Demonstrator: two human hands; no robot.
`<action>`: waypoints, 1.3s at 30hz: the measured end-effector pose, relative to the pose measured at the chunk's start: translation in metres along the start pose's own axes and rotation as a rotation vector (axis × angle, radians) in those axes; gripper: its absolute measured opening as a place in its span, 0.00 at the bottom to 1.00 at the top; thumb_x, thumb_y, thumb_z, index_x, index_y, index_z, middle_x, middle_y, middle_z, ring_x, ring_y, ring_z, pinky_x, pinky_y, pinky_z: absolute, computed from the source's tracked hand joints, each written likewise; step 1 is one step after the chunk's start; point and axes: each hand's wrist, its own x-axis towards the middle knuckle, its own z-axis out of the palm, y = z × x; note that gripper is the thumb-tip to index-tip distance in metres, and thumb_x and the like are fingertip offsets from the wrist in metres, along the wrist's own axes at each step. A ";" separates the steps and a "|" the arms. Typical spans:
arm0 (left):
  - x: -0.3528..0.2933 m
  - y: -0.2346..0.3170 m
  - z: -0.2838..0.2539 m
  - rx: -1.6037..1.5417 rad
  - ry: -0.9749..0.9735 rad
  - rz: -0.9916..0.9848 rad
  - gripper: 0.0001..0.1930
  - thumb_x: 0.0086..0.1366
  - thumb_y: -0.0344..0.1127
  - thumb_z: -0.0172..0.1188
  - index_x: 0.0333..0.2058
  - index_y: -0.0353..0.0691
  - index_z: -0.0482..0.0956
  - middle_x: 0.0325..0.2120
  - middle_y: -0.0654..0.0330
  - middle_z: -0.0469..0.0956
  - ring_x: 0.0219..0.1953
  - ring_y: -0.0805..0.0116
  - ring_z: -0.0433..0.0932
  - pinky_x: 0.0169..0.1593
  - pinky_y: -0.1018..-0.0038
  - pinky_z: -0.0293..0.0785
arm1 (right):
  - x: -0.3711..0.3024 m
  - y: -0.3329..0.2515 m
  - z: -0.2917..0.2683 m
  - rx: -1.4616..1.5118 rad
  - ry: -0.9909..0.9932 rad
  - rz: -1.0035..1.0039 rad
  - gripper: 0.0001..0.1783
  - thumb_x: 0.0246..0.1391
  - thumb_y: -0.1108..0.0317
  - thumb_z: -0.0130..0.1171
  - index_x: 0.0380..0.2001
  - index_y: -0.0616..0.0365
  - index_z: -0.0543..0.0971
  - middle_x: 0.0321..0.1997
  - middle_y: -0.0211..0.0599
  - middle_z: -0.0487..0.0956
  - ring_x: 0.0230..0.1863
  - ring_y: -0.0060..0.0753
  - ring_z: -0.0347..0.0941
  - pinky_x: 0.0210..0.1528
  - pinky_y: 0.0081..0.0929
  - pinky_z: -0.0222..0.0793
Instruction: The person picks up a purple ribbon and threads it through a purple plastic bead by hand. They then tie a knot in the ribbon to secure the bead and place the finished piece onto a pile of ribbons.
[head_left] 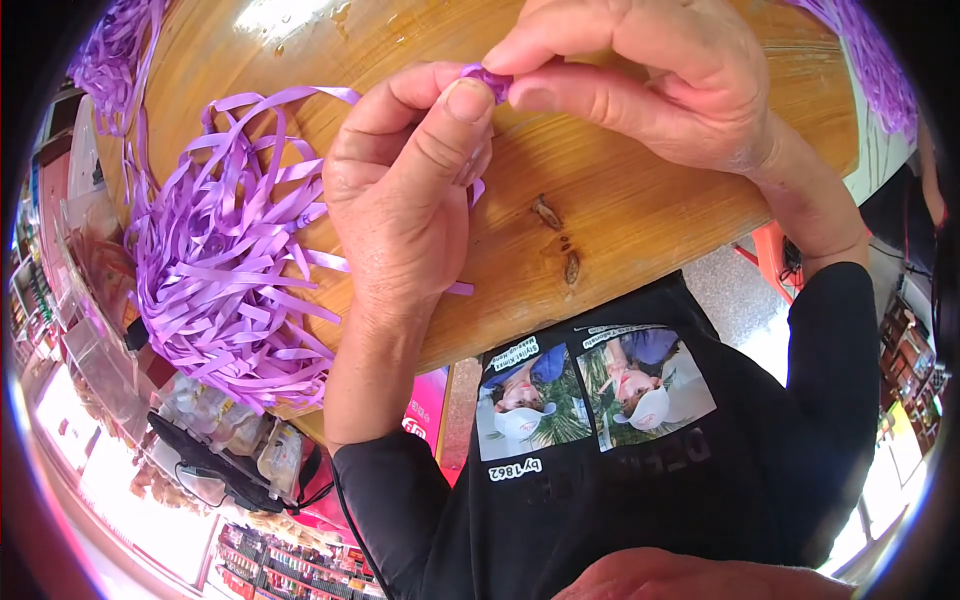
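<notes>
My left hand [410,170] is closed, pinching a small bunched piece of purple ribbon [487,82] between thumb and forefinger. From the right, my right hand [640,85] reaches to the same piece, its thumb and forefinger almost together at the ribbon's edge. Whether those fingertips grip the ribbon or only touch it, I cannot tell. A short purple end shows behind my left palm. Both hands are above the wooden table, and a large tangled heap of purple ribbons [230,270] lies just left of my left wrist.
More purple ribbons hang at the far left [110,60] and far right [875,60]. The wooden table [620,210] curves toward me, with dark knots in its surface. Clear plastic bags [215,415] sit below the table's left side. An orange-red stool [775,260] stands beyond its right edge.
</notes>
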 end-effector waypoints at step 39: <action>-0.001 0.000 0.008 0.138 0.053 -0.008 0.07 0.62 0.27 0.54 0.38 0.32 0.74 0.23 0.64 0.71 0.21 0.78 0.61 0.25 0.82 0.55 | 0.004 0.040 0.005 -0.093 0.066 -0.318 0.07 0.42 0.77 0.63 0.29 0.60 0.79 0.27 0.34 0.75 0.29 0.32 0.70 0.28 0.22 0.63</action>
